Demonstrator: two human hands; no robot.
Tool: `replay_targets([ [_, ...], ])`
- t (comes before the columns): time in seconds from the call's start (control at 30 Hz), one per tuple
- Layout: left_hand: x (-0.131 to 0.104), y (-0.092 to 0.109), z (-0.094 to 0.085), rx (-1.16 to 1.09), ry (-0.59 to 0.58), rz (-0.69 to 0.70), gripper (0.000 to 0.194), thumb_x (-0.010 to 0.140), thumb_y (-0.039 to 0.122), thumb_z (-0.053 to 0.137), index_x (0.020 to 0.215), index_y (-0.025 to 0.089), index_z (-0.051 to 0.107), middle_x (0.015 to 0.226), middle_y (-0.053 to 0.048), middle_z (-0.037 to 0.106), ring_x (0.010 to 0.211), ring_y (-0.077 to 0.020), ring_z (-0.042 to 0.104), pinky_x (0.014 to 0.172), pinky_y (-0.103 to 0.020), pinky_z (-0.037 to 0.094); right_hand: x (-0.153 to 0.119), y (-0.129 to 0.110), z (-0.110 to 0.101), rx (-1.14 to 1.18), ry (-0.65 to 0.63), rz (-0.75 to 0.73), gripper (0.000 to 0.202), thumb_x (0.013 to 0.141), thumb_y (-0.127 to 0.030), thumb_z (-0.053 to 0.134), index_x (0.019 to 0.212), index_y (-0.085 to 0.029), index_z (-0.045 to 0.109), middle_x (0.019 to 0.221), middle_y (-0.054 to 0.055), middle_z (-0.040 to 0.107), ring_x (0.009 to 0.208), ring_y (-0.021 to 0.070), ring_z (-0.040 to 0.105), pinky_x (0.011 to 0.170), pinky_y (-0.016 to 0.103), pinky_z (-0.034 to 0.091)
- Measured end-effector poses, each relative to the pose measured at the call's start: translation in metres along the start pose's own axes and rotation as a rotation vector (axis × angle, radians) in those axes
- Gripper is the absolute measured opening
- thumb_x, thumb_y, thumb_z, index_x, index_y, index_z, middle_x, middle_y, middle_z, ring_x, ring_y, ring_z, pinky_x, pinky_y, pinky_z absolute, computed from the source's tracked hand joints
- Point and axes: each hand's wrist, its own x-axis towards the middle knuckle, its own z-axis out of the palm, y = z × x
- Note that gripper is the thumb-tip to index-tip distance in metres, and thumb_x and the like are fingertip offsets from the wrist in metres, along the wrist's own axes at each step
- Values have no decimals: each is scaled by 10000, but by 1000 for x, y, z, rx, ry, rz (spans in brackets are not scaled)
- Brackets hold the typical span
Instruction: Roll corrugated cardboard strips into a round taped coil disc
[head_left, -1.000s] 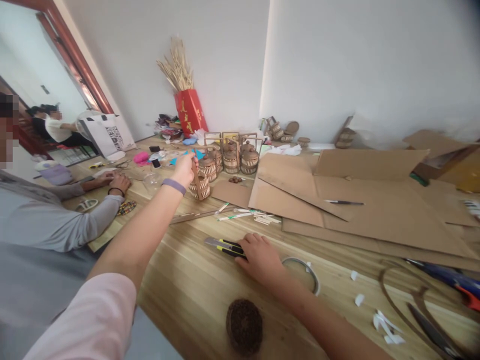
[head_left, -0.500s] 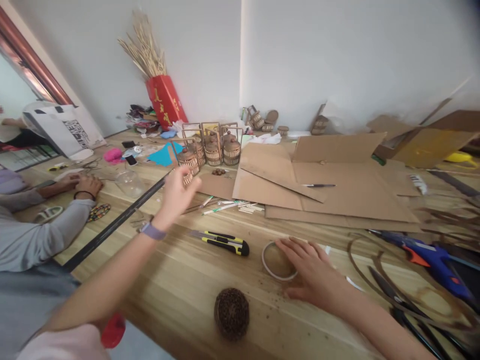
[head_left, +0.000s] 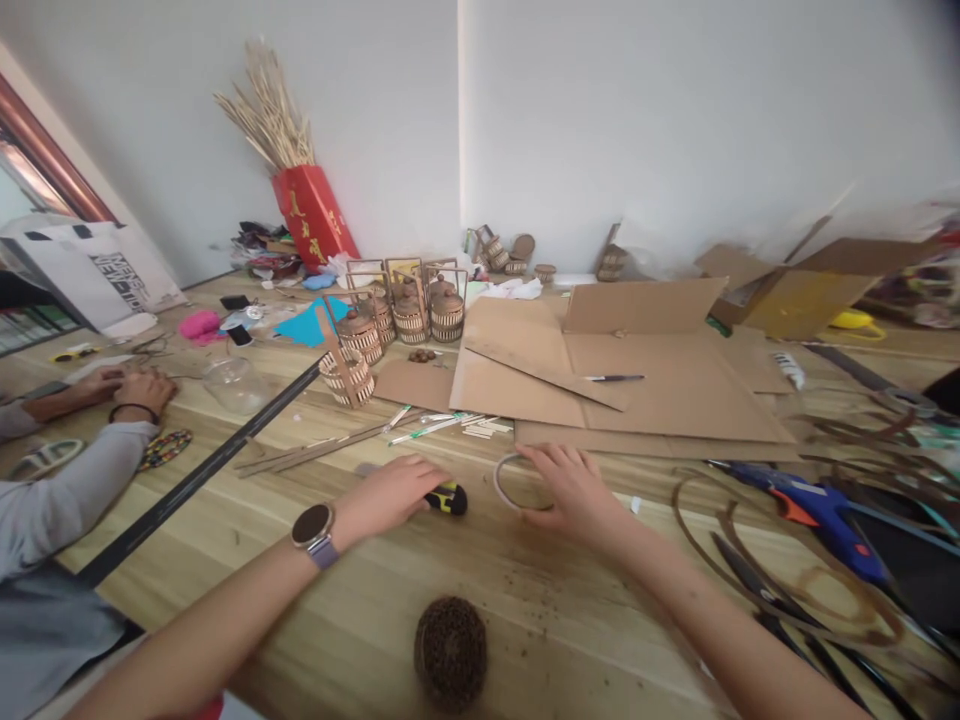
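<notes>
My left hand [head_left: 397, 492] lies over a yellow-and-black utility knife [head_left: 448, 498], fingers curled round its body, with the knife's rear end showing beyond them. My right hand [head_left: 574, 485] spans a thin pale ring [head_left: 504, 482] on the table, thumb at its near side and fingers at its far side. Nearer to me sits a round, dark brown, rough-textured ball [head_left: 451, 652]. Beyond my left hand stands a small open slatted basket [head_left: 347, 378] with an upright strip. Several lidded baskets [head_left: 411, 312] with tall handles are grouped behind it.
Cardboard sheets [head_left: 660, 400] cover the middle back, a pen [head_left: 615, 378] on them. At right lie a blue glue gun [head_left: 832, 530], scissors [head_left: 757, 580] and brown strips. A black strip [head_left: 202, 470] runs on the left, near another person's hands [head_left: 135, 390] and a clear jar [head_left: 234, 385].
My left hand has come back from beside the small basket, down onto the utility knife. My right hand has closed more round the ring. The view has shifted slightly.
</notes>
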Motion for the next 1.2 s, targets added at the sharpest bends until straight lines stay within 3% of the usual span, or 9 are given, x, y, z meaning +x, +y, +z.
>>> replay_targets([
  [0.13,-8,-28,-4,36,74,-77,529,837,-21,446,1289,208,599,1271,-86,656,1224,-231,560,1105,-426,410,26,-15,12,-12,36,9,751,765,-403,738,1444,-233,465,1359,172,576,1239,347,500,1017,517,352],
  [0.23,-17,-28,-1,64,151,-172,504,881,11,396,1325,173,572,1446,-150,517,1380,-285,415,1176,-545,282,29,-21,20,-15,40,-12,768,776,-457,736,1454,-232,453,1498,182,460,1299,330,467,1044,502,343],
  [0.3,-26,-7,2,57,134,-201,483,891,137,527,1371,198,539,1480,-142,487,1407,-321,371,1173,-553,289,22,-16,21,-21,53,-24,696,823,-451,695,1446,-242,466,1537,168,422,1328,310,450,1060,493,336],
  [0.43,-45,64,8,-126,-236,-148,890,756,495,754,1519,302,341,1600,-101,329,1454,-372,286,1163,-581,296,-12,15,6,-49,88,12,340,920,-368,575,1233,-263,656,1384,121,598,1269,282,518,1039,477,369],
  [0.53,-49,104,13,-136,-423,-103,924,689,474,806,1496,283,398,1612,-137,286,1449,-434,269,1151,-647,253,-52,46,-8,-95,121,99,327,946,-408,506,1164,-248,690,1287,117,661,1206,287,567,1019,489,388],
  [0.63,-45,117,16,-159,-402,-110,783,750,363,760,1461,253,450,1543,-137,410,1401,-391,359,1158,-596,285,-95,72,-18,-156,142,206,357,899,-455,533,1135,-246,701,1204,119,699,1112,324,620,957,524,431],
  [0.87,-44,97,11,-133,-341,-147,721,719,102,589,1424,226,491,1495,-108,466,1371,-339,396,1171,-526,316,-147,103,-27,-203,167,353,411,874,-501,510,1096,-227,722,1140,133,724,1089,343,652,928,519,482],
  [1.07,-51,65,4,3,-259,-181,737,648,-3,510,1342,234,589,1501,-112,477,1415,-347,382,1166,-558,320,-122,125,-35,-160,150,322,375,915,-455,463,1053,-234,733,1123,109,737,1055,280,680,903,419,517],
  [1.2,-52,60,-10,-19,-311,-256,557,668,110,666,1218,202,670,1574,-153,365,1465,-392,291,1174,-588,282,-91,141,-42,-154,140,307,348,927,-393,462,1033,-213,739,1094,113,741,1022,277,686,896,415,526],
])
